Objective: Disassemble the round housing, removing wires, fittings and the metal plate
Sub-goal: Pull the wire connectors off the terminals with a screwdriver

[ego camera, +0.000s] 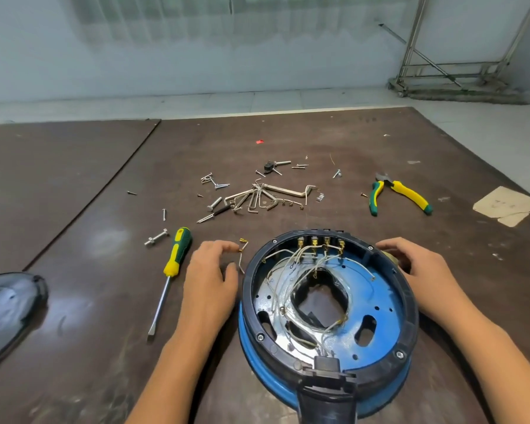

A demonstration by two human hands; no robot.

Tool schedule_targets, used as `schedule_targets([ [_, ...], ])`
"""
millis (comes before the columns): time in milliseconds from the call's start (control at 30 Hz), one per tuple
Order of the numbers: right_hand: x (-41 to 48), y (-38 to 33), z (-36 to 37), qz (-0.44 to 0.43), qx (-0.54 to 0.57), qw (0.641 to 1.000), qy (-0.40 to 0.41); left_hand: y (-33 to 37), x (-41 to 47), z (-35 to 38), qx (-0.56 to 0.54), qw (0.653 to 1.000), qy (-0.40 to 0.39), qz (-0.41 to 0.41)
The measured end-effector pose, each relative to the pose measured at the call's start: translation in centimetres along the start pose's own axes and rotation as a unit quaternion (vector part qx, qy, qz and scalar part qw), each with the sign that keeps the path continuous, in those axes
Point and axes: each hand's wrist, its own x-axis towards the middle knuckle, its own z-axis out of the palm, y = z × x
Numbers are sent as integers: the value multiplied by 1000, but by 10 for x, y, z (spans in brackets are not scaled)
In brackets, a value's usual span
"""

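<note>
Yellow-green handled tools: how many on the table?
2. The screwdriver lies left of the left hand; the pliers lie far right, beyond the right hand. The parts pile between them could hide smaller tools.

Soft daylight, board glare, wide-angle edge warp
</note>
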Motion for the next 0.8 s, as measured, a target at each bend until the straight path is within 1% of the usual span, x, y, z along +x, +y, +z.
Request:
schedule_targets([
  [33, -1, 0, 0, -1, 3, 1000, 1, -1, 1, -6, 64, 997, 41, 18],
  [67, -1, 1, -1, -1, 6, 1000, 2, -3, 2, -13, 134, 989, 68, 12],
  [100, -1, 1, -1, -1, 8, 1000, 2, -7, 5, -20, 204, 976, 70, -20],
  [167, -1, 0, -1, 1, 7, 1000, -2, -14, 9, -32, 313, 943, 14, -116],
  [200, 0, 0, -1, 3, 6, 1000, -4, -18, 9, -37, 336, 930, -18, -152],
  [233, 0, -1, -1, 6, 5, 1000, -6, -24, 9, -39, 334, 927, -33, -167],
  [400, 0, -3, -4, 14, 37, 999, -5, -40, 16, -41, 244, 956, -6, -161],
  [500, 1, -3, -5, 15, 61, 998, 17, -33, 24, -42, 179, 972, 7, -151],
  [600, 0, -9, -9, 22, 152, 984, 85, -13, 27, -50, 65, 994, 16, -88],
  [633, -1, -13, -12, 12, 189, 976, 108, -3, 26, -52, 2, 998, 3, -65],
  [700, -4, -28, -21, -24, 246, 960, 131, 24, 18, -53, -131, 990, -41, -25],
  [733, -5, -37, -25, -46, 268, 953, 132, 36, 15, -52, -165, 985, -54, -1],
  [800, -9, -57, -30, -85, 309, 940, 115, 58, 8, -46, -179, 979, -77, 58],
])
